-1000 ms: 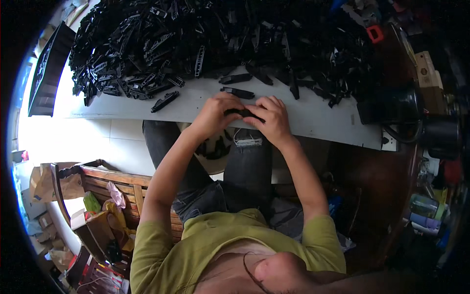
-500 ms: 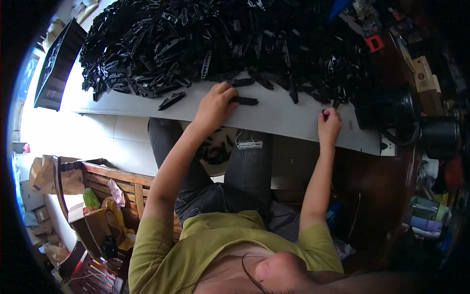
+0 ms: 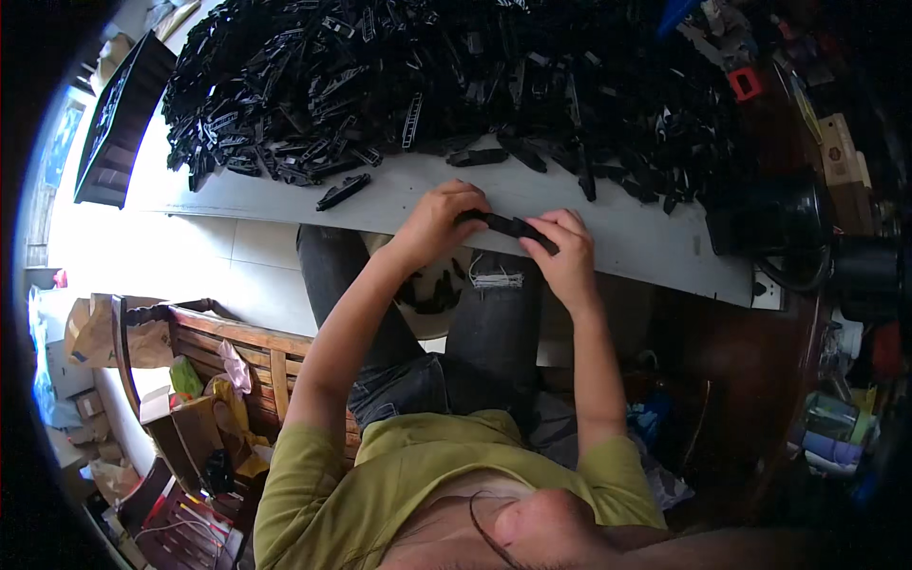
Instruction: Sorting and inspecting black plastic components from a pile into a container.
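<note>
Black plastic strip (image 3: 508, 226), long and narrow, sits pinched between my two hands just above the near edge of the white table (image 3: 627, 237). My left hand (image 3: 439, 220) is closed around its left end and my right hand (image 3: 567, 249) is clamped on its right end, so my fingers hide both tips and I cannot make out how the ends are shaped. Beyond it, the heap of black parts (image 3: 456, 76) covers most of the table, its far side cut off by the top of the view and too tangled to tell single pieces apart. One loose black piece (image 3: 343, 191) lies alone on the bare white surface to the left. Down between my knees a pale bowl (image 3: 432, 294) holds a few black pieces, half hidden by my left forearm. Half a second ago my hands were apart, the left reaching at the heap and the right resting at the table edge; now both have come together on the strip.
</note>
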Available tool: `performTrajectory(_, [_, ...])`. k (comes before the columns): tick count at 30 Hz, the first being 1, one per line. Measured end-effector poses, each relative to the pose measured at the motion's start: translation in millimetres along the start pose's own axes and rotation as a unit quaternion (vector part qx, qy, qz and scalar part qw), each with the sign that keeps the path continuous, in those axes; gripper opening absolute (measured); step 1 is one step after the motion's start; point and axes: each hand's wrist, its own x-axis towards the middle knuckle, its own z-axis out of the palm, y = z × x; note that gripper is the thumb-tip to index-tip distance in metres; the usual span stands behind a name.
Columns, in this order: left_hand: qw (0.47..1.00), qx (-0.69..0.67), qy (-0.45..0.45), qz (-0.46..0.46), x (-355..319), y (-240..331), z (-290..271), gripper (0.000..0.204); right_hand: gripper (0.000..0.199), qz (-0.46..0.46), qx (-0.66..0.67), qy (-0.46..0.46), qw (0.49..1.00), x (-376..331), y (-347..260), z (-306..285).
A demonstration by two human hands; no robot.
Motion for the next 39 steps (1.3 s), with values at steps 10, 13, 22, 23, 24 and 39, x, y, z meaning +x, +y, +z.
performTrajectory(10, [1.000,-0.009,0.003,0.023,0.5,-6.1,-8.9,0.025,0.028,-0.069,-0.025,-0.022,0.997,8.8,13.5,6.7])
performTrajectory(13, [0.999,-0.007,-0.008,0.035,1.7,-6.0,-13.3,0.024,0.027,-0.074,-0.002,-0.079,0.994,15.5,11.3,5.8])
performTrajectory(22, [0.998,0.055,-0.031,0.026,-35.9,11.0,-23.3,0.019,0.027,-0.004,0.045,0.068,0.997,4.8,18.9,0.0])
performTrajectory(23, [0.997,0.063,-0.042,0.034,-40.7,11.7,-30.9,0.019,0.026,-0.040,-0.017,0.161,0.986,7.7,48.6,-15.6])
performTrajectory(24, [0.997,0.063,-0.041,0.034,-43.1,9.6,-38.1,0.019,0.027,0.030,-0.076,0.210,0.974,6.8,75.5,-30.2])
performTrajectory(39, [0.978,0.198,0.049,-0.047,15.3,4.9,-3.1,0.030,0.026,0.050,-0.216,0.192,0.956,7.3,123.0,-53.1])
